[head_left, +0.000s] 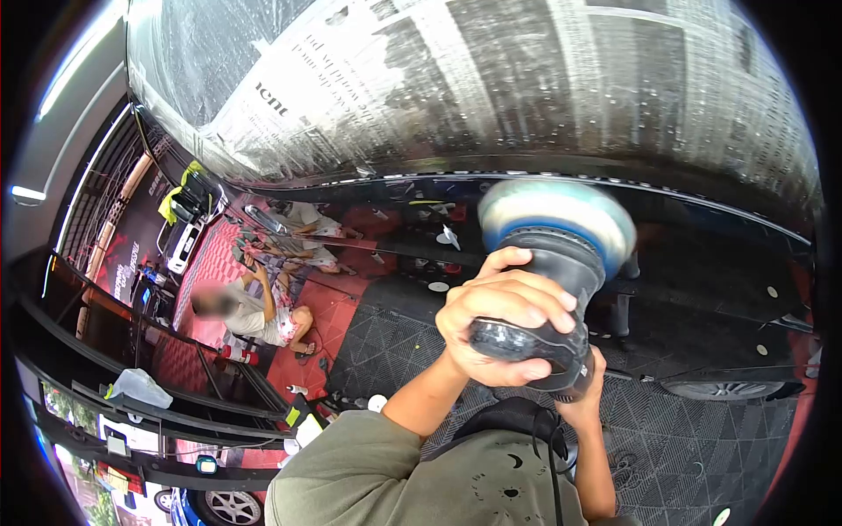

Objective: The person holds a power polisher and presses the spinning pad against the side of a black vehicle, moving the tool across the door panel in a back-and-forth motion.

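Note:
A black polisher [551, 263] with a pale, motion-blurred round pad [557, 210] on a blue backing is held in both hands. The pad is against the glossy black car side [702, 263], just under the window edge. My left hand [504, 320] has its fingers wrapped around the front grip near the polisher's head. Lower and farther right, my right hand [589, 386] is closed around the polisher's rear body, partly hidden behind it. Newspaper [526, 79] under clear plastic film covers the window above the pad.
A person [254, 311] sits low at the left on red floor tiles, mirrored in the car side. Dark ribbed floor mats [395, 351] lie below. A car wheel [724, 390] is at the right. A dark shelf [132, 408] with a plastic bag runs along the left.

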`<state>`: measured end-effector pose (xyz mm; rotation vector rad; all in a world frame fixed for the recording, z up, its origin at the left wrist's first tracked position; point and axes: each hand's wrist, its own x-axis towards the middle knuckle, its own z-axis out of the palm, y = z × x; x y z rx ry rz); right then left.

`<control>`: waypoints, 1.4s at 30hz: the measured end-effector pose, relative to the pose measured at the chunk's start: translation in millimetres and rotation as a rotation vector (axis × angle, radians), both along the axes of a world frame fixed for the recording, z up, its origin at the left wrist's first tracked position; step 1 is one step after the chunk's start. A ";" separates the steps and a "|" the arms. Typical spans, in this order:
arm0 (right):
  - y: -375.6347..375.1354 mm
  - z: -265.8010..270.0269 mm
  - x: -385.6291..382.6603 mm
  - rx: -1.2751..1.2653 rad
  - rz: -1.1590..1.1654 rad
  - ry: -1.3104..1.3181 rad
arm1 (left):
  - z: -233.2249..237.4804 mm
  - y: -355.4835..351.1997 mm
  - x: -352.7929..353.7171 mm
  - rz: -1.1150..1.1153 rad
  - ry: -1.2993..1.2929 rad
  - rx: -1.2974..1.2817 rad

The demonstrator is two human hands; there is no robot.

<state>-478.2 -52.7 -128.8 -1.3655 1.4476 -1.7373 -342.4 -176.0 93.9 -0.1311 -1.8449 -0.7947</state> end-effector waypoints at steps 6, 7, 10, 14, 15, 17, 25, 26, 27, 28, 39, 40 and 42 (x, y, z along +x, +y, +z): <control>-17.5 22.6 30.5 0.030 -0.027 0.156 | -8.9 -18.3 35.2 0.020 0.027 0.020; -17.7 22.1 30.9 0.034 -0.017 0.156 | -11.1 -19.5 36.2 0.017 0.088 0.032; -15.1 16.8 25.3 0.023 -0.004 0.144 | -13.0 -17.7 30.7 -0.005 0.164 0.051; -3.9 7.1 8.3 0.041 -0.036 0.128 | -9.1 -8.3 9.9 -0.020 0.108 0.022; -1.0 -6.7 2.1 0.034 -0.039 0.069 | -7.0 -4.0 1.1 -0.019 0.094 0.015; 10.1 -18.2 -13.0 0.027 -0.004 -0.053 | -4.5 5.7 -18.4 -0.016 0.077 0.006; 49.2 -16.9 -88.4 0.064 -0.023 -0.031 | 1.2 44.7 -99.7 0.003 0.060 -0.016; 53.6 -21.8 -98.1 0.066 -0.004 -0.054 | 1.9 50.1 -109.8 0.004 0.056 -0.018; 58.5 -24.9 -108.6 0.099 0.010 -0.084 | 2.2 55.1 -120.6 0.004 0.058 -0.017; 63.2 -27.0 -118.9 0.131 0.023 -0.114 | 1.9 60.3 -132.1 0.004 0.061 -0.018; 110.5 -4.1 -220.6 -0.021 0.028 -0.222 | 5.1 113.6 -248.3 0.004 0.064 -0.035; 113.5 3.6 -229.5 -0.021 0.022 -0.219 | 5.4 117.5 -257.2 0.008 0.059 -0.035; 118.8 19.6 -247.0 0.112 0.060 -0.187 | 6.3 124.7 -272.9 0.011 0.067 -0.027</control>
